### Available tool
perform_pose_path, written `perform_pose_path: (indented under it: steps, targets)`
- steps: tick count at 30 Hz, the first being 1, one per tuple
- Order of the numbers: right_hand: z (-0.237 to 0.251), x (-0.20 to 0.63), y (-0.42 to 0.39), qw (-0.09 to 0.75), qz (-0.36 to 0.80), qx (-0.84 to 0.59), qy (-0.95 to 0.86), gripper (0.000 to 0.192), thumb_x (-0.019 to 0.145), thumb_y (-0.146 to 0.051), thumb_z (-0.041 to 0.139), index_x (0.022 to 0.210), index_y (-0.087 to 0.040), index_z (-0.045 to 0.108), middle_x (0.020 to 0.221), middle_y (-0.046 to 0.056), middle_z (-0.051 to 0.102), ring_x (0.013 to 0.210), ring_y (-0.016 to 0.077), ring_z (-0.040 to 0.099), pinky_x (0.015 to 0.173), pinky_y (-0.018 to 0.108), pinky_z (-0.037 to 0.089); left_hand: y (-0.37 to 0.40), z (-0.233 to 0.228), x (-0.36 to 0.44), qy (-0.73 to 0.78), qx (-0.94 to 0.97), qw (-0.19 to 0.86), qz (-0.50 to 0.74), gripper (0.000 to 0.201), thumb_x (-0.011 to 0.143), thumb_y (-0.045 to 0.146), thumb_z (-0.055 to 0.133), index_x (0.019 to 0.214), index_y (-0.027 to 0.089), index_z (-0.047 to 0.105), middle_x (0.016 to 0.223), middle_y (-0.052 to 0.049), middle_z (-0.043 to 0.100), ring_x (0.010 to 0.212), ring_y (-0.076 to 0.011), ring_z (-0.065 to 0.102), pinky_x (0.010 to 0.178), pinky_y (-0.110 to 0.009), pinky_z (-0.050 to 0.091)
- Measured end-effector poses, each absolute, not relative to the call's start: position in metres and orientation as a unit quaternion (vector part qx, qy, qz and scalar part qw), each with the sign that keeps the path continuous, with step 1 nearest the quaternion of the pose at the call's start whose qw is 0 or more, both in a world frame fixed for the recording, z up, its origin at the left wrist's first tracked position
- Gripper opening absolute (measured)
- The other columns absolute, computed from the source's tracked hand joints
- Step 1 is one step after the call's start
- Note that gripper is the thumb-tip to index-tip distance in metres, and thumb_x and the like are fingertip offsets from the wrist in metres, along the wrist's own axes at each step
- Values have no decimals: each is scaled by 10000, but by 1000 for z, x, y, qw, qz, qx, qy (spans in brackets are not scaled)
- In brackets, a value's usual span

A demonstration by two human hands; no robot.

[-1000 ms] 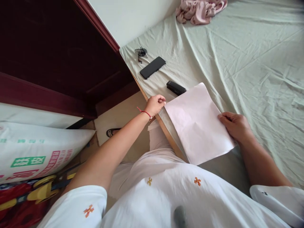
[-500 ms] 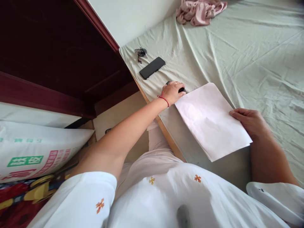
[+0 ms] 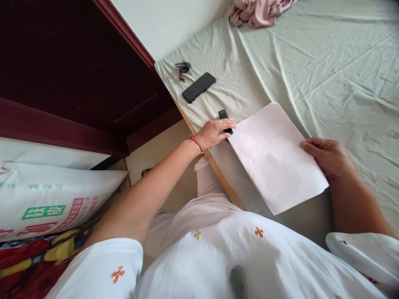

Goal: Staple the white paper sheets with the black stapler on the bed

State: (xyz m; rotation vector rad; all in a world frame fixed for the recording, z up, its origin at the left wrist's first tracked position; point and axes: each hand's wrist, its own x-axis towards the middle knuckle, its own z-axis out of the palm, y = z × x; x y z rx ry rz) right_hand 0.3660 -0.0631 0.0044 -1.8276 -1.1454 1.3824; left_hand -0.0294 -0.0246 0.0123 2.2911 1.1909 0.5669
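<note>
A stack of white paper sheets (image 3: pixel 274 158) lies tilted in front of me, over the bed's edge. My right hand (image 3: pixel 327 158) pinches its right side, thumb on top and the other fingers mostly beneath. At the left corner of the sheets, my left hand (image 3: pixel 215 131) is closed around a small black stapler (image 3: pixel 222 113). The stapler's far end sticks out beyond my fingers, and its near end is close to the paper corner. My hand covers its middle, so I cannot tell whether the corner sits inside its jaws.
A black phone (image 3: pixel 198 87) and a bunch of keys (image 3: pixel 183 68) lie on the pale green bedsheet (image 3: pixel 327 95) farther off. Pink cloth (image 3: pixel 258 12) is heaped at the back. Dark red furniture (image 3: pixel 77 62) and a white printed sack (image 3: pixel 62 195) stand at left.
My left hand has drawn back toward me and to the left, uncovering more of the stapler. My right hand keeps its pinch on the paper sheets.
</note>
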Motion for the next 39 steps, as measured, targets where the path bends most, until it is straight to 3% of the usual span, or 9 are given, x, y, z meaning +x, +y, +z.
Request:
perform_pose_path:
  steps: [5,11,19,39]
  targets:
    - [1,367,-63,261,515,-687,-442,289,796,-414,806,953,-177,756,683,-7,633,527,107,504,465,244,394,-32,0,-40,475,813,206,267,478,945,295,680,1420,248,664,1617,-121,572,1544,-278,497,1301,-523,372]
    - [-1,370,-62,261,506,-691,-445,302,798,-435,810,965,-188,761,693,-10,635,534,110,510,470,246,395,-37,-14,-42,503,781,207,306,369,1052,333,522,1348,229,716,1522,-118,663,1487,-241,567,1291,-514,395]
    - [11,371,-64,257,522,-699,-415,250,778,-386,823,895,-182,740,653,-2,617,500,110,493,435,247,377,-35,-20,-34,520,765,183,333,349,1056,414,556,1285,245,757,1452,-102,717,1441,-240,614,1263,-511,444]
    - [27,361,-66,246,523,-716,-391,186,789,-347,802,857,-186,739,628,-9,601,474,106,488,421,249,367,-37,-27,-30,528,765,149,338,318,1039,376,604,1261,227,776,1424,-107,733,1414,-246,636,1261,-521,450]
